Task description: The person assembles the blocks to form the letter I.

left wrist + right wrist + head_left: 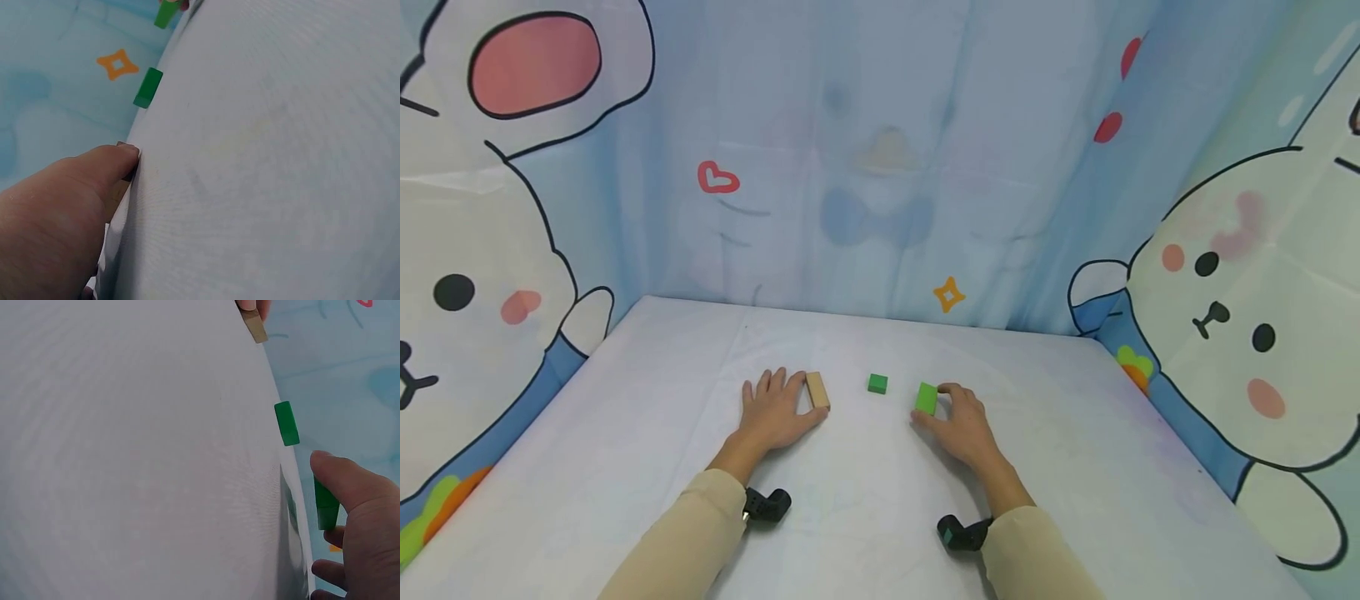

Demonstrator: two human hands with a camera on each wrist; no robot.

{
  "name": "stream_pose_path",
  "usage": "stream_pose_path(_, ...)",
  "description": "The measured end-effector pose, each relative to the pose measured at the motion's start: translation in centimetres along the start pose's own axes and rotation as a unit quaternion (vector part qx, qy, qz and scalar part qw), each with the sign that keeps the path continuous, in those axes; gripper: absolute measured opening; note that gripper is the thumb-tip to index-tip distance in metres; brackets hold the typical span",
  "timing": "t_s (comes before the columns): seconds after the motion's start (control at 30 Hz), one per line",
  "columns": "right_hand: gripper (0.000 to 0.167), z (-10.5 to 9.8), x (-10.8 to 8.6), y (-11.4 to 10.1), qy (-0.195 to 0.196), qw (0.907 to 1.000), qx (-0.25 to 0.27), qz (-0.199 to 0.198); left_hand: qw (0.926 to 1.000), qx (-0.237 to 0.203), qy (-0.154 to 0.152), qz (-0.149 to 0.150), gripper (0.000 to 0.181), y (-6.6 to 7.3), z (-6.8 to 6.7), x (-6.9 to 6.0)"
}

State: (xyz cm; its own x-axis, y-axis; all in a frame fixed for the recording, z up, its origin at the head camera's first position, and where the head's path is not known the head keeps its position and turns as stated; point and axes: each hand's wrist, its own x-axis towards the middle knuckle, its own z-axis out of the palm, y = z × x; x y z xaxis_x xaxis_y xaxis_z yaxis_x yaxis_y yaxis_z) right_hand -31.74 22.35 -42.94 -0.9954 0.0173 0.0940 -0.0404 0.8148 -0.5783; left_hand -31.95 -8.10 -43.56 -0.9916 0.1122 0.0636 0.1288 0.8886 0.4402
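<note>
A tan wooden block [817, 390] lies on the white table, pinched between thumb and index finger of my left hand [775, 416]; its other fingers are spread on the cloth. The thumb hides part of that block [115, 200] in the left wrist view. My right hand [964, 426] pinches a light green block [927, 398] by its near and far ends, also visible as a green block [326, 506] in the right wrist view. Between the hands sits a small dark green block [877, 383], touched by neither.
The white-covered table [865, 500] reaches back to a blue patterned curtain [880, 167] with cartoon figures on both sides. A black wrist device [767, 506] is on the left wrist and another black device [964, 533] on the right.
</note>
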Motion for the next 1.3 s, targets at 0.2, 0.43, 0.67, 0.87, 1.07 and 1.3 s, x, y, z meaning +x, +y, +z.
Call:
stream_pose_path(0.2,0.073,0.0,-0.5,-0.4,0.003,0.9999,0.008,-0.011,1.0,-0.004,0.0,-0.001,0.081,0.0,0.0,0.0)
stream_pose_path(0.43,0.073,0.0,-1.0,-1.0,-0.002,0.9998,0.013,-0.017,1.0,-0.003,-0.001,-0.001,0.082,0.1,0.0,-0.1)
stream_pose_path(0.67,0.073,-0.2,-1.6,-1.6,-0.016,0.9992,0.027,-0.024,1.0,-0.005,-0.002,0.001,0.082,0.1,-0.2,-0.2)
stream_pose_path(0.87,0.075,-0.1,-2.2,-2.2,-0.034,0.9987,0.028,-0.025,0.9999,-0.012,-0.002,0.002,0.082,0.1,-0.2,-0.3)
stream_pose_path(1.07,0.073,0.1,-2.9,-2.6,-0.039,0.9984,0.028,-0.029,0.9999,-0.009,-0.005,-0.001,0.082,0.2,-0.2,-0.3)
stream_pose_path(1.3,0.073,0.0,-3.6,-2.9,-0.048,0.9981,0.02,-0.033,1.0,-0.009,-0.004,-0.002,0.082,0.1,-0.2,-0.2)
